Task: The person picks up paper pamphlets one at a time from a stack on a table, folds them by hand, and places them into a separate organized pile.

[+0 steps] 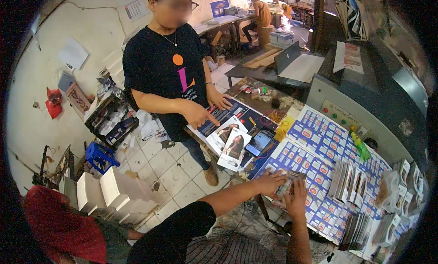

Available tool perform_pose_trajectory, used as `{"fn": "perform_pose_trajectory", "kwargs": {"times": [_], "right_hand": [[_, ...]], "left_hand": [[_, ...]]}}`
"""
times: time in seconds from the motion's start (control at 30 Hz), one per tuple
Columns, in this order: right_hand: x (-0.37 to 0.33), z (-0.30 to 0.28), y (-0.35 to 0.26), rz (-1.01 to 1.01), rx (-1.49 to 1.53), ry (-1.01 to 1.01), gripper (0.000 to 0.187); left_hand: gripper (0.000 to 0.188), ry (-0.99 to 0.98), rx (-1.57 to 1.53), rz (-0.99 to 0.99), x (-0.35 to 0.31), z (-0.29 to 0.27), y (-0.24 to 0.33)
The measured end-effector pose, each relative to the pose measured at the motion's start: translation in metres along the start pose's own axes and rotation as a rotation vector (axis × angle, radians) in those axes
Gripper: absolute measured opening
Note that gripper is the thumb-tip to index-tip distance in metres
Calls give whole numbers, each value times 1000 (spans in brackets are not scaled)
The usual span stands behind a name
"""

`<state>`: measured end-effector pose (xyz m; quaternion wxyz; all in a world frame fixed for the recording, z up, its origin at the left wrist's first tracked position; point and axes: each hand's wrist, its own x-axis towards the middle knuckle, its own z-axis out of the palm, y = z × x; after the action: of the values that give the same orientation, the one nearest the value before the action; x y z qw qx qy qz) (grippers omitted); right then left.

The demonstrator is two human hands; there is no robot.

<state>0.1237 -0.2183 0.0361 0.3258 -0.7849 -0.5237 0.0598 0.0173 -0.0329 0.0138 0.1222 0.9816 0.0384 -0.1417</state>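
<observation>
Wide blue printed sheets spread flat, dark bin holding loose papers, clear plastic bag with brownish contents unclear, left hand and right hand both grasping, fingers bent around a small stack at the sheets' near edge.

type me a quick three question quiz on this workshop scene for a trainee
1. True or false: the camera wearer's left hand and right hand both touch the same small bundle.
2. Multiple choice: what colour is the stool? A) red B) blue C) white
3. Fill in the blank: the phone lies to the ____ of the front printed leaflet, as seen in the picture.

Key: 1. True. 2. B, blue. 3. Right.
</observation>
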Motion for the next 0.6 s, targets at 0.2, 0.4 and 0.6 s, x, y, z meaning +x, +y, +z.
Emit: {"fn": "perform_pose_trajectory", "kwargs": {"times": [0.2,0.4,0.6], "right_hand": [[-23,-184,-140,-56,802,-236,50],[-61,-243,-202,-1100,1691,-365,49],[-25,-252,-194,-1456,1544,166,40]], "left_hand": [[113,-2,-98,-58,-7,-4,8],[114,16,-135,-43,1,11,1],[115,36,-141,-2,12,8,-1]]}}
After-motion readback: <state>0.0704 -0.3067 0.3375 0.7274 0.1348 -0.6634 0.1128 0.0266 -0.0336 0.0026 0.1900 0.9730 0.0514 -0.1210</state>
